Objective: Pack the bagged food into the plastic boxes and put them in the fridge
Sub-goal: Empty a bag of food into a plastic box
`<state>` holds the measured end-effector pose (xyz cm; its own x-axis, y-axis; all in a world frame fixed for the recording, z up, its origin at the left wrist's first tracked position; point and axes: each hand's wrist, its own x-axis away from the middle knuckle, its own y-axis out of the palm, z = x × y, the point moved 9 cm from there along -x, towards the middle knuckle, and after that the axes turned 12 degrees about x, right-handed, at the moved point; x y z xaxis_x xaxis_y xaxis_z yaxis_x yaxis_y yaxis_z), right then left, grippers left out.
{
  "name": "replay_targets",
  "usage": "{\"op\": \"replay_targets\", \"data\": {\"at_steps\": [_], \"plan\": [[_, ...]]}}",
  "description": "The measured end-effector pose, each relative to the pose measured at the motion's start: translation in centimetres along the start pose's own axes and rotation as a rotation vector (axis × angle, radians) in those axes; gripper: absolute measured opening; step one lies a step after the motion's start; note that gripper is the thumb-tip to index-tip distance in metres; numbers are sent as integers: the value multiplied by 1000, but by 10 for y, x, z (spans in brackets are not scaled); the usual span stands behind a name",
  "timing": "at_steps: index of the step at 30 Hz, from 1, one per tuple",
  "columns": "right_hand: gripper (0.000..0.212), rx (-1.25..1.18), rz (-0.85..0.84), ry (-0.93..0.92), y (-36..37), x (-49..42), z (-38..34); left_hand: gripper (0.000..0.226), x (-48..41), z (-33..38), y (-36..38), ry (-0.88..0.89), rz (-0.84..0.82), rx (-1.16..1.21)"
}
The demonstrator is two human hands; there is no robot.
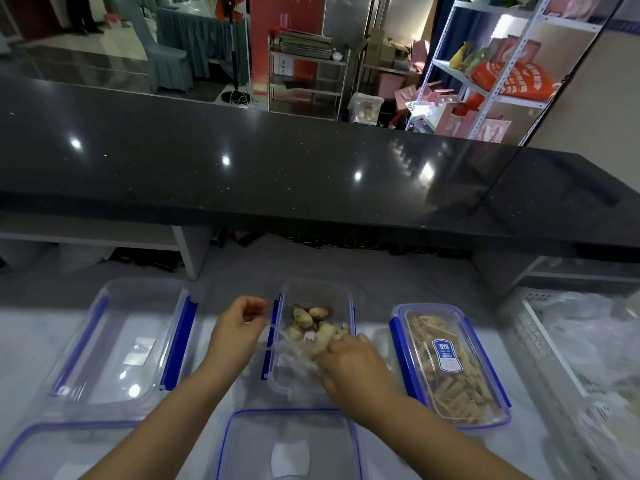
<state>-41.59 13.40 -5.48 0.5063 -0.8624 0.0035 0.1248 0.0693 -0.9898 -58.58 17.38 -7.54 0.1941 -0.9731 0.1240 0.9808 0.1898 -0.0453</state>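
Note:
An open clear plastic box (346,299) with blue clips stands in the middle of the table and holds several pale mushrooms (311,323). A clear plastic bag (287,351) lies across the box's near half. My left hand (239,327) pinches the bag's edge just left of the box. Over the box's near right side, my right hand (353,365) grips the bag. To the right stands a closed box (450,365) with a blue-rimmed lid, full of tan sticks of food.
A large open box (121,344) stands at the left. Two blue-rimmed lids (287,445) (41,452) lie at the near edge. A white basket (554,348) with bagged food stands at the right. A black counter (311,174) overhangs the table's far side.

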Motion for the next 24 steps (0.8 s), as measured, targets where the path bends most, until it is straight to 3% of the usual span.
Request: {"op": "replay_targets", "data": {"at_steps": [1, 4, 10, 14, 17, 22, 24], "plan": [[3, -23, -3, -23, 1, 0, -4, 24, 1, 0, -3, 6, 12, 5], [10, -132, 2, 15, -6, -3, 0, 21, 6, 1, -7, 3, 26, 28], [25, -200, 238, 205, -37, -19, 34, 21, 12, 16, -13, 49, 40, 2], [26, -4, 33, 111, -12, -20, 19, 24, 21, 23, -4, 101, -25, -120], [46, 30, 43, 142, -7, -10, 14, 27, 26, 26, 2, 160, -48, -279], [20, -189, 120, 88, -2, -4, 17, 29, 35, 25, 15, 218, -69, -492], [18, -378, 117, 192, -4, -2, 34, 33, 37, 31, 26, 257, -108, -527]]}}
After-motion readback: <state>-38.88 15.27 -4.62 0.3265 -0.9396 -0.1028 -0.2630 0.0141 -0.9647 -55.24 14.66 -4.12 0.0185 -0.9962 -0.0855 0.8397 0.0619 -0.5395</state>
